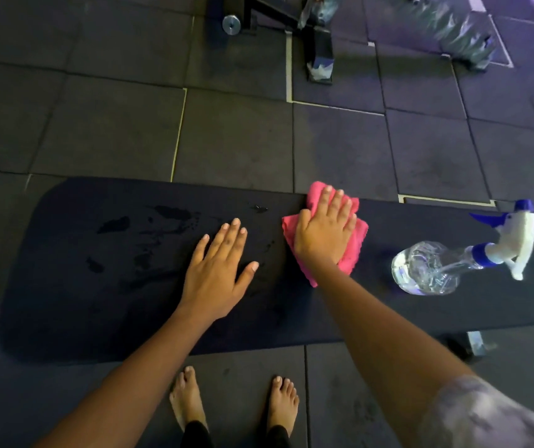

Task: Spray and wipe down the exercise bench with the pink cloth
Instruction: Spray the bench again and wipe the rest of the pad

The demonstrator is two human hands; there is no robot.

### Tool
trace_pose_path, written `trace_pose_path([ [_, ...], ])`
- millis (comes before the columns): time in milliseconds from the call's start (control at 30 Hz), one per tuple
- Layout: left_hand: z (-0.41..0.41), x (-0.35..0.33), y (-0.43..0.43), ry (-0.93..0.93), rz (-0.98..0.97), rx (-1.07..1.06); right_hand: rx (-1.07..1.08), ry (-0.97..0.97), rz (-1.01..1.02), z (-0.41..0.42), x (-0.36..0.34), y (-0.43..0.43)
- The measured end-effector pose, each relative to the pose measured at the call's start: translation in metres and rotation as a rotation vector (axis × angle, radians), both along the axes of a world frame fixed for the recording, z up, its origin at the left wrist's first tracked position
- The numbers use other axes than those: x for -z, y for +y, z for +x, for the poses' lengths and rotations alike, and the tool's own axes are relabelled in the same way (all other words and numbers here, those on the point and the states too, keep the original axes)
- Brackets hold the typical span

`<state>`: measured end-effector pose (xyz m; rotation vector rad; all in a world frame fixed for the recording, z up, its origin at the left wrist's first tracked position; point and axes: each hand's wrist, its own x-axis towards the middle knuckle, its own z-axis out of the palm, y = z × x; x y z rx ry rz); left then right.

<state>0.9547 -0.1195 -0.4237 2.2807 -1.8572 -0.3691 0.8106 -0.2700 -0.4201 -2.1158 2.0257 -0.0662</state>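
The black padded exercise bench [81,302] runs across the middle of the view, with wet spray patches on its left half. My right hand [325,229] presses flat on the folded pink cloth [354,253] near the bench's far edge, at its middle. My left hand [217,270] rests flat on the pad just left of the cloth, fingers spread and holding nothing. A clear spray bottle [427,270] with a white and blue trigger head lies on its side on the bench's right part, apart from both hands.
Dark rubber floor tiles [233,134] surround the bench. A black equipment frame [317,50] with a metal roller stands at the top centre, and plastic-wrapped gear [466,37] at the top right. My bare feet [191,399] stand just in front of the bench.
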Motion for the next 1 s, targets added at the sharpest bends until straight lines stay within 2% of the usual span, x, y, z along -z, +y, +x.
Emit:
trace_pose_path([
  [100,0.035,-0.001,0.016,-0.023,0.01,0.002,-0.251,0.048,-0.007,-0.006,0.002,0.002],
  [133,0.046,-0.001,0.022,-0.046,0.025,0.013,-0.244,0.056,-0.007,-0.012,0.003,-0.005],
  [233,0.07,-0.002,0.035,-0.08,0.052,-0.012,0.079,-0.019,0.019,-0.001,0.0,-0.007],
  [267,0.077,-0.002,0.038,-0.085,0.05,-0.035,0.1,-0.021,0.016,0.014,0.001,-0.001],
  [400,0.094,-0.001,0.039,-0.067,0.039,-0.063,-0.325,0.02,-0.032,0.03,0.005,0.005],
  [433,0.096,0.0,0.039,-0.062,0.03,-0.062,-0.288,0.021,-0.024,0.027,0.005,-0.003],
  [533,0.099,0.002,0.04,-0.063,0.024,-0.053,0.056,0.018,-0.006,0.048,0.002,-0.004],
  [567,0.1,0.003,0.04,-0.062,0.024,-0.06,0.022,0.022,-0.008,0.064,0.003,0.003],
  [667,0.103,0.003,0.042,-0.041,0.02,-0.086,-0.321,0.0,-0.009,0.087,0.005,0.02],
  [700,0.105,0.003,0.043,-0.037,0.012,-0.097,-0.31,-0.015,-0.007,0.087,0.005,0.016],
  [800,0.11,0.005,0.05,-0.038,-0.008,-0.14,-0.034,-0.037,0.015,0.101,0.002,0.014],
  [833,0.11,0.005,0.051,-0.041,-0.012,-0.152,-0.089,-0.019,0.013,0.112,0.005,0.02],
  [933,0.109,0.006,0.05,-0.044,-0.002,-0.17,-0.443,-0.016,-0.001,0.12,0.006,0.028],
  [967,0.11,0.005,0.051,-0.04,-0.001,-0.19,-0.419,-0.029,0.006,0.116,0.005,0.023],
  [1000,0.114,0.005,0.053,-0.037,0.001,-0.219,-0.298,-0.038,0.013,0.115,0.004,0.02],
])
